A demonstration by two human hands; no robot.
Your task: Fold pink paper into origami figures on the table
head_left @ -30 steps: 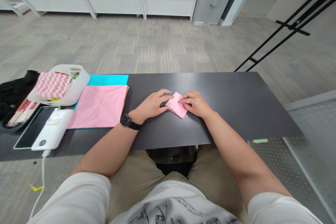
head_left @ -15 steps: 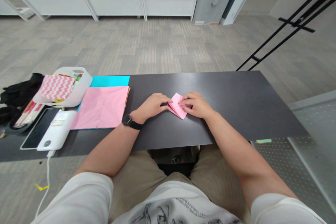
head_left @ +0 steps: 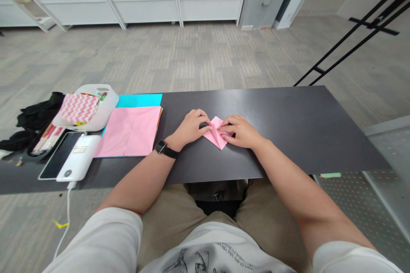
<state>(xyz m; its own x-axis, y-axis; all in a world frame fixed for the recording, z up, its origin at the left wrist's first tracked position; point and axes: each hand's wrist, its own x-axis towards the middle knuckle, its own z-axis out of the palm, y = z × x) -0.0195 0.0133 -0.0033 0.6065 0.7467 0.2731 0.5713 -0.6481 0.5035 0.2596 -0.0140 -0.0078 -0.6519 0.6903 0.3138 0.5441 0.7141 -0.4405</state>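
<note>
A small folded pink paper (head_left: 217,135) lies on the dark table (head_left: 288,128) between my two hands. My left hand (head_left: 191,127), with a black watch on its wrist, has its fingers curled and pressed on the paper's left edge. My right hand (head_left: 241,131) pinches the paper's right flap with thumb and fingertips. Both hands rest on the tabletop and touch the paper.
To the left lie a flat pink sheet (head_left: 131,131) on a cyan sheet (head_left: 139,100), a white basket (head_left: 105,111) with zigzag-patterned paper, a white power bank (head_left: 78,158), a phone (head_left: 58,161), a pencil case and black cloth (head_left: 35,113).
My left fingers have curled in and closed onto the paper's left edge. The folded paper looks narrower between the hands. The view has shifted slightly.
</note>
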